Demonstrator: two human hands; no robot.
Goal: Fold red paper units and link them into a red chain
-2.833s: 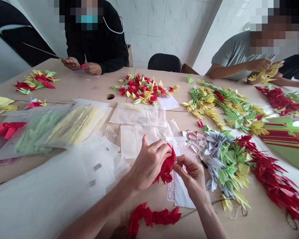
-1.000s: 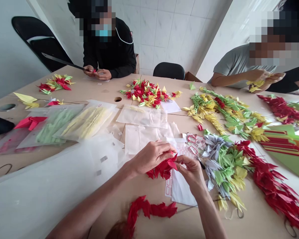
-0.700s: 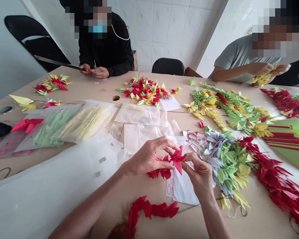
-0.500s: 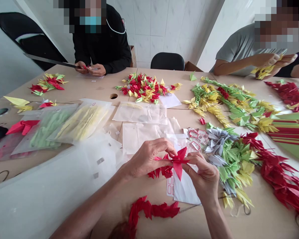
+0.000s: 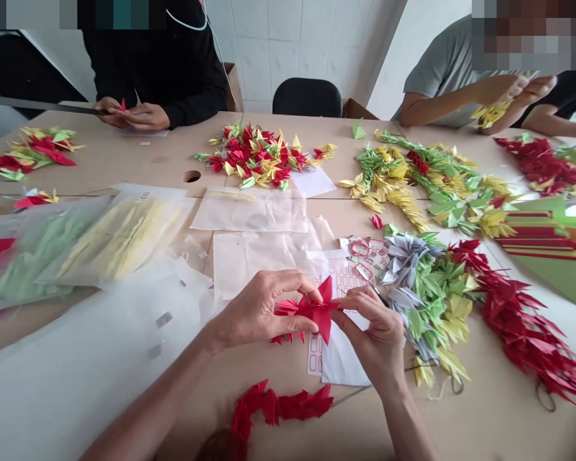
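Observation:
My left hand and my right hand pinch a string of folded red paper cranes between them, just above the wooden table. The left fingers curl over the bunched cranes; the right thumb and fingers grip the front crane, whose wings stick up and down. Under the hands lie a sheet of red-edged stickers and a white paper. A second red crane string curls near my body.
Clear bags of green and yellow cranes lie at left, empty bags in the middle. Crane strings in grey, green, yellow and red fill the right. A mixed pile sits ahead. Two other people fold paper across the table.
The bunched red cranes were drawn out between my hands, and one crane now stands apart at the front. The camera dipped lower and shifted right.

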